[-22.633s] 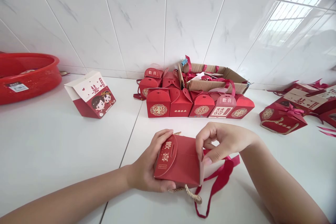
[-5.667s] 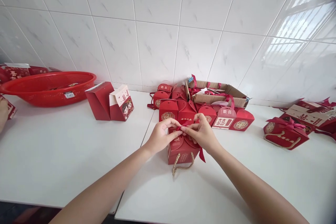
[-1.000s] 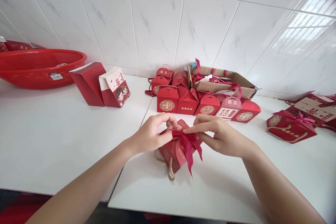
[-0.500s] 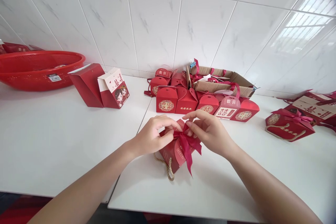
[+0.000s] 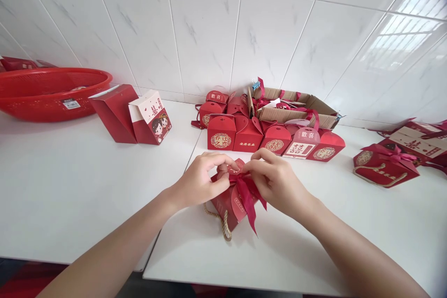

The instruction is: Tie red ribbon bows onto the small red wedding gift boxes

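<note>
A red gift box (image 5: 228,209) with a twisted cord handle (image 5: 226,229) stands on the white table in front of me. Around its top runs a dark red ribbon (image 5: 247,198) tied in a bow, its tails hanging down the near side. My left hand (image 5: 204,179) pinches the left part of the ribbon between thumb and fingers. On the other side, my right hand (image 5: 275,179) is closed on the ribbon's right part. The fingers of both hands partly cover the knot and loops.
Several small red boxes (image 5: 221,135) stand in rows behind, beside a cardboard box (image 5: 300,114) holding ribbons. Two taller boxes (image 5: 150,116) and a red plastic basket (image 5: 56,95) are to the left. A bow-tied box (image 5: 386,165) sits at the right. White tiles rise behind the table.
My right hand's fingers have curled in and closed more on the ribbon. The left hand's fingers have shifted slightly; the gift box stays in place.
</note>
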`<state>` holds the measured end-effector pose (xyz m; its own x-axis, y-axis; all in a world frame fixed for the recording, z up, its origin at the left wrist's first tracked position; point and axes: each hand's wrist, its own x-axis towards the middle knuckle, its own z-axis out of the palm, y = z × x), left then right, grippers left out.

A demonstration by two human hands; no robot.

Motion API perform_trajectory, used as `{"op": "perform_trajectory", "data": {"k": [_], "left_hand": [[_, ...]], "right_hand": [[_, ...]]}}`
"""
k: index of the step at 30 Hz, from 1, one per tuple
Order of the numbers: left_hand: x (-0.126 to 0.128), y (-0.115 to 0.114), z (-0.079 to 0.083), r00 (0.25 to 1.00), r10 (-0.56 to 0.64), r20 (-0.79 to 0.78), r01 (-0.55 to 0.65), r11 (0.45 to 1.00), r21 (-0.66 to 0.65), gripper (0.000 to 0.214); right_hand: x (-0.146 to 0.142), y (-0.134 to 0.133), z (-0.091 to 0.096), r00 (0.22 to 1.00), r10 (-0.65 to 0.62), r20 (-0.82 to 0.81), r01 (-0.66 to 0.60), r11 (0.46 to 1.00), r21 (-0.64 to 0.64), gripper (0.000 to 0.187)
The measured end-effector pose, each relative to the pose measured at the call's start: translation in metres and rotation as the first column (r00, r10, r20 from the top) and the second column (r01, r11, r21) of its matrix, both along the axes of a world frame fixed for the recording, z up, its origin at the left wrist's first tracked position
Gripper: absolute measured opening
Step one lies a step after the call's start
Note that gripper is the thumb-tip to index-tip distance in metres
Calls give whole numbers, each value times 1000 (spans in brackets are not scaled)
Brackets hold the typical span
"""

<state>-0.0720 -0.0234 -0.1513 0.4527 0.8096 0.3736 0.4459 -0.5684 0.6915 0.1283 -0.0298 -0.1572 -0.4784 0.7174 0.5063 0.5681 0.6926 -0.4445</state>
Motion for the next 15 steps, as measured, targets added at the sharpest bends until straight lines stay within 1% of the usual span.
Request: {"op": "perform_trajectory", "data": {"k": [3, 6, 11, 15], "left_hand": [[0, 0, 1, 1000, -10, -24, 10, 1000, -3, 20], [-1, 0, 1, 999, -2, -47, 1, 1000, -5, 20], [-4, 2, 0, 997, 26, -75, -25, 1000, 11, 19], [-9, 4, 1, 994, 50, -100, -49, 999, 10, 18]], "right_hand": [[5, 0, 3, 999, 20, 36, -20, 1000, 5, 32], [8, 0, 6, 993, 17, 117, -16, 1000, -6, 37], [12, -3, 13, 970, 12, 243, 2, 998, -58, 43], [19, -6, 17, 945, 40, 326, -18, 997, -71, 50]]}}
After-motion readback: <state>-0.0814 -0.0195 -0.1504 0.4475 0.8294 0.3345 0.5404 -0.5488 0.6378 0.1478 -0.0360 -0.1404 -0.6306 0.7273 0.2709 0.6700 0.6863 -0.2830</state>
